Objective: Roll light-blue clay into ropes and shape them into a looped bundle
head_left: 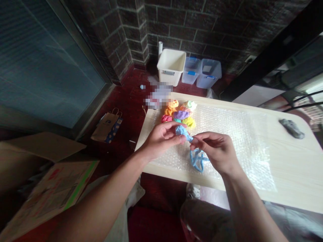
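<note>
Between my two hands, above the near part of the table, is a soft light blue lump point(181, 130) that tapers to a narrow tail. It looks like crumpled cloth or modelling clay; I cannot tell which. My left hand point(165, 137) grips the thick end between thumb and fingers. The tail is pinched in the fingertips of my right hand point(214, 147). Just below, a loosely coiled blue strand point(198, 160) lies on bubble wrap point(224, 141), partly covered by my right hand. Beyond my left hand sit several coloured lumps, among them a purple one point(181, 115) and a yellow one point(189, 122).
The bubble wrap lies on a pale wooden table point(285, 168). A dark grey lump point(292, 128) rests near its right end. Behind are a cream bin point(171, 64) and clear plastic boxes point(209, 72). On the left floor stand a paper bag point(107, 126) and a cardboard box point(50, 191).
</note>
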{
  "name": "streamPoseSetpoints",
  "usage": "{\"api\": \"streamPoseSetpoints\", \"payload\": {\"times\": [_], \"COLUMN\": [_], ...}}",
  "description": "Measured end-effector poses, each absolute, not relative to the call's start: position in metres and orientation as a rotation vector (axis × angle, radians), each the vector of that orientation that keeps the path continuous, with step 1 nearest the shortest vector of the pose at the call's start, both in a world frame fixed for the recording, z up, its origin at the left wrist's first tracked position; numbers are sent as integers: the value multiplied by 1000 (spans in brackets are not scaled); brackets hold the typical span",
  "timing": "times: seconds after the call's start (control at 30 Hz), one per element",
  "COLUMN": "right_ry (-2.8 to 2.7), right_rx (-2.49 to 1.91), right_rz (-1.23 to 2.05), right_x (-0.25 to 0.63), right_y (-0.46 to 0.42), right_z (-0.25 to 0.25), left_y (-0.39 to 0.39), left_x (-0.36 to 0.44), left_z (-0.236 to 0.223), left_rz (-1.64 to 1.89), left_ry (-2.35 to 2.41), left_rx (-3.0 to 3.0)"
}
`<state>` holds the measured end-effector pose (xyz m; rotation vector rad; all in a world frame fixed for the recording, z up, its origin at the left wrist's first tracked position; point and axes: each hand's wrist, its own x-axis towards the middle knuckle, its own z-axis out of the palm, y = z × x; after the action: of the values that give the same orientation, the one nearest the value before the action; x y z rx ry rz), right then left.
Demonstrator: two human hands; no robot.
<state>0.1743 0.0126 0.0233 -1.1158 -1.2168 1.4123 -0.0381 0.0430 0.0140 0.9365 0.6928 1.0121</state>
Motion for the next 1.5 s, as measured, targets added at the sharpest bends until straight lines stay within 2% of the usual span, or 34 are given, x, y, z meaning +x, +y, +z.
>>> {"api": "streamPoseSetpoints", "payload": {"times": [0.33, 0.63, 1.03, 1.5], "right_ry": [-1271, -1273, -1640, -1577], "right_rx": [-1197, -1144, -1322, -1309], "right_rz": [1426, 1418, 1043, 1011], "right_x": [161, 146, 142, 153], "right_y": [11, 8, 2, 6], "right_z": [32, 27, 26, 26], "left_y": [42, 35, 34, 38], "left_x": [-35, -24, -29, -34], "left_z": [14, 14, 36, 32], "left_rz": [1062, 1152, 1111, 1072], "left_ry": [745, 629, 542, 640], "left_rx": [966, 703, 361, 596]}}
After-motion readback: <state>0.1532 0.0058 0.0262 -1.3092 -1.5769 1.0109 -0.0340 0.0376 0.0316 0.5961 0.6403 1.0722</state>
